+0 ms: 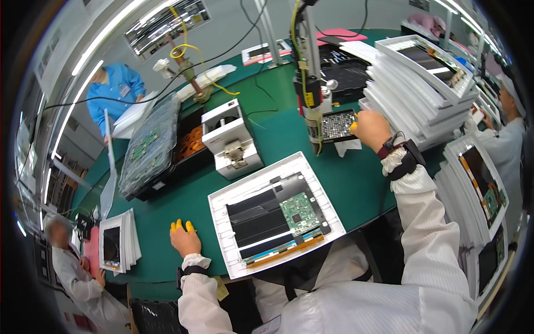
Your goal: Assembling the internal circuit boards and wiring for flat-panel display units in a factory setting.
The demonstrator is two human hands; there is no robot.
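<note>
My left hand (pixel 186 240) lies on the green mat with its fingers apart, yellow covers on the fingertips, left of a white frame (pixel 221 234). A dark panel (pixel 258 217) sits in that frame with a green circuit board (pixel 300 213) and an orange strip along its near edge. My right hand (pixel 371 131) reaches forward to the right rim of a small black tray (pixel 332 139) of tiny metallic parts. Its yellow-tipped fingers are bent together there; what they pinch, if anything, is too small to make out.
An upright electric screwdriver (pixel 312 106) hangs beside the tray. A white boxy device (pixel 232 139) stands behind the frame; left of it a black bin (pixel 192 150) carries bagged circuit boards (pixel 147 147). Stacked white frames (pixel 403 100) rise at right. Other people work at the left and right.
</note>
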